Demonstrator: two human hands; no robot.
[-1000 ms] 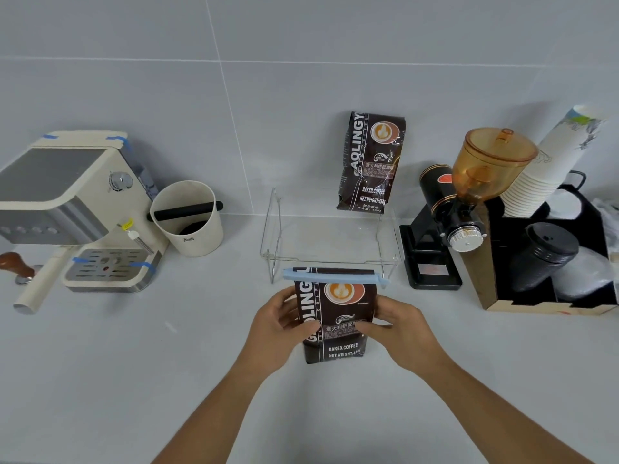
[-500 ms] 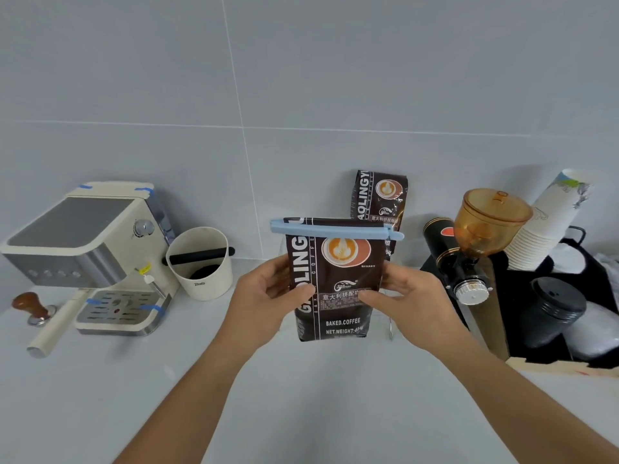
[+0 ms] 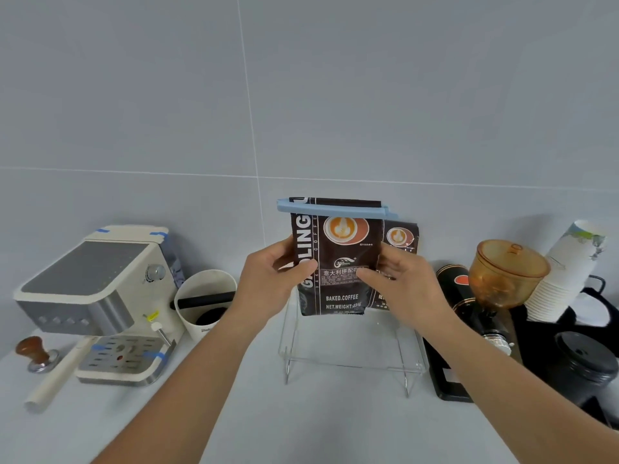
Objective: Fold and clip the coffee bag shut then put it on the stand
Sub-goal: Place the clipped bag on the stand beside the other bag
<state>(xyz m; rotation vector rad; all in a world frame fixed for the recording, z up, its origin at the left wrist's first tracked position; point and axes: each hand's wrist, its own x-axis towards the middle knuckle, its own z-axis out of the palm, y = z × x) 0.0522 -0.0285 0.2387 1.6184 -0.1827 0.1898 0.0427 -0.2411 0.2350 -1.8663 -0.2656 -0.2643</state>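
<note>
Coffee bag (image 3: pixel 336 262), upright with a blue clip (image 3: pixel 335 209) clamped across its folded top, is held over the clear stand (image 3: pixel 351 356) on the bench (image 3: pixel 301 426). The left hand (image 3: pixel 268 279) and right hand (image 3: pixel 398 283) grip its sides, fingers (image 3: pixel 363 272) wrapped onto the front. A second bag (image 3: pixel 400 239) stands just behind it.

Coffee bag (image 3: pixel 338 262): glossy printed film, dark brown. Clip (image 3: pixel 335 209): smooth matt blue plastic. Stand (image 3: pixel 351 349): clear acrylic, apparently, with polished edges. Espresso machine (image 3: pixel 97 296): cream plastic casing, brushed metal front and drip tray. Tamper (image 3: pixel 35 351): wooden knob, metal base. Cup stack (image 3: pixel 566 272): printed paper. Countertop (image 3: pixel 301 423): smooth, matt grey.
</note>
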